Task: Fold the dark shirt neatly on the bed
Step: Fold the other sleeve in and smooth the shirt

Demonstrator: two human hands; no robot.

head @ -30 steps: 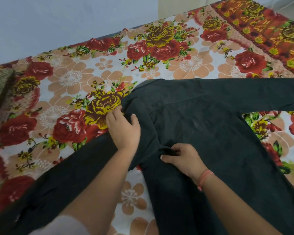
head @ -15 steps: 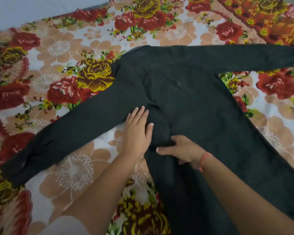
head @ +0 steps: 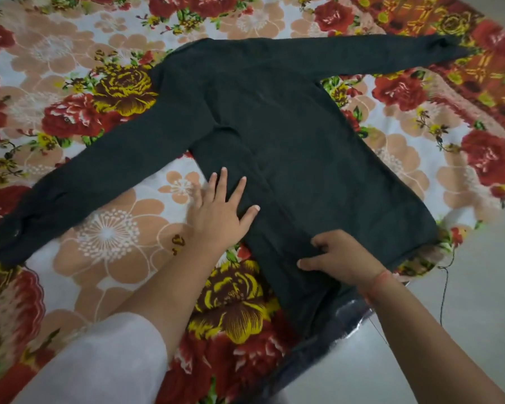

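The dark shirt (head: pixel 289 135) lies spread flat on the floral bed sheet (head: pixel 114 237), collar end away from me. One sleeve runs to the lower left, the other to the upper right. My left hand (head: pixel 220 209) presses flat on the shirt's left side edge, fingers straight and spread. My right hand (head: pixel 340 256) rests on the lower part of the shirt body near the hem. Its fingers curl into the fabric and its thumb sticks out to the left. The hem end reaches the bed's near edge.
The bed's edge runs along the lower right, with grey floor (head: pixel 464 301) beyond it. A thin dark thread (head: pixel 445 284) hangs off that edge. A shiny plastic-covered mattress corner (head: pixel 353 313) shows under the hem. A red and orange border (head: pixel 449 21) of the sheet lies at the upper right.
Both hands slid down the shirt from the shoulder and armpit area toward the hem. My left hand went from cupping the fabric to pressing flat. More of the shirt now lies smooth.
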